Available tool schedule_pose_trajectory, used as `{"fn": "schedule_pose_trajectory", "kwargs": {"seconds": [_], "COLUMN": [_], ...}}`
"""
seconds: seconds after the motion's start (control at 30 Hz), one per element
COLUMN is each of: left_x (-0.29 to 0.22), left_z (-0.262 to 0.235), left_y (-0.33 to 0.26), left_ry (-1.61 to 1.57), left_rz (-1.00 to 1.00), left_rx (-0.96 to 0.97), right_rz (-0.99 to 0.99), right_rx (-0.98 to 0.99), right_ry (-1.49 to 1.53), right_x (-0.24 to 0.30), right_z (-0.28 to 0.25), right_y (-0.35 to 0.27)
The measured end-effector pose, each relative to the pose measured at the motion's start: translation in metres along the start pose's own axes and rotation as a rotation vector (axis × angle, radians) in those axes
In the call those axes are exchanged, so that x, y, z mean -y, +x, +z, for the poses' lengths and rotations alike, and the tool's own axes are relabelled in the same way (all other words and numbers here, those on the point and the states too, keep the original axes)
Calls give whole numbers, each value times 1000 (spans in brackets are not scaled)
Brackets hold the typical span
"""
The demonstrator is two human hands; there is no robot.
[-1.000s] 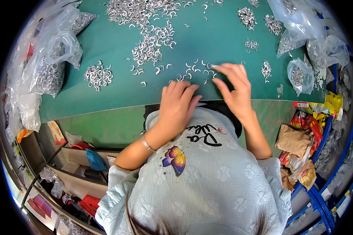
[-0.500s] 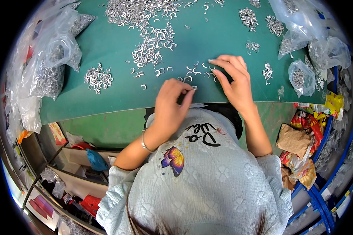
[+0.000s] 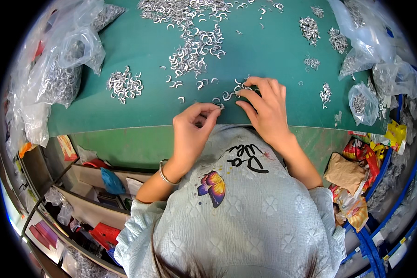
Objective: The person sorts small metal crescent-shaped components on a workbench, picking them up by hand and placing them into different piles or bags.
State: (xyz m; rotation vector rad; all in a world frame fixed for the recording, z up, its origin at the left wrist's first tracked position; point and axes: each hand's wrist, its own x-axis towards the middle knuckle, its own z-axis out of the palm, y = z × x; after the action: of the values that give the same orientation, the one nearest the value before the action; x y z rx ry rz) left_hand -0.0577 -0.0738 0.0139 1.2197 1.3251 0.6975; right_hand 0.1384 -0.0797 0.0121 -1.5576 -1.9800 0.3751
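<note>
Left hand (image 3: 192, 132): thumb and forefinger meet on a small silvery piece (image 3: 221, 106) near the front edge of the green tabletop (image 3: 148, 113); a loosened pinch could drop it onto the floor (image 3: 139, 141). Right hand (image 3: 268, 109): half curled, thumb and forefinger parted, nothing visibly gripped, beside loose silvery crescents (image 3: 226, 96), which a careless sweep of the fingertips could scatter.

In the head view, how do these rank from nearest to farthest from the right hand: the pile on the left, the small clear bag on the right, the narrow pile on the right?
1. Narrow pile: right of the right hand.
2. Small clear bag: farther right.
3. Left pile: opposite side, beyond the left hand.
</note>
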Motion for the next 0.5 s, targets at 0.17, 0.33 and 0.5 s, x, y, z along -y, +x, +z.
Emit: {"fn": "schedule_pose_trajectory", "kwargs": {"seconds": [0.17,0.33,0.5], "left_x": [8,3,-1], "left_z": [-1,-1,-12], "left_y": [8,12,-3], "left_ry": [456,485,-308], "left_rz": [504,582,-53], "left_rx": [-174,-159,127], "right_rz": [59,-60,-86], "right_rx": [8,-51,-37], "right_ry": [30,-3,-35], "right_x": [-2,-3,-6], "right_z": [-1,22,18], "right_y": [-6,2,-1]}}
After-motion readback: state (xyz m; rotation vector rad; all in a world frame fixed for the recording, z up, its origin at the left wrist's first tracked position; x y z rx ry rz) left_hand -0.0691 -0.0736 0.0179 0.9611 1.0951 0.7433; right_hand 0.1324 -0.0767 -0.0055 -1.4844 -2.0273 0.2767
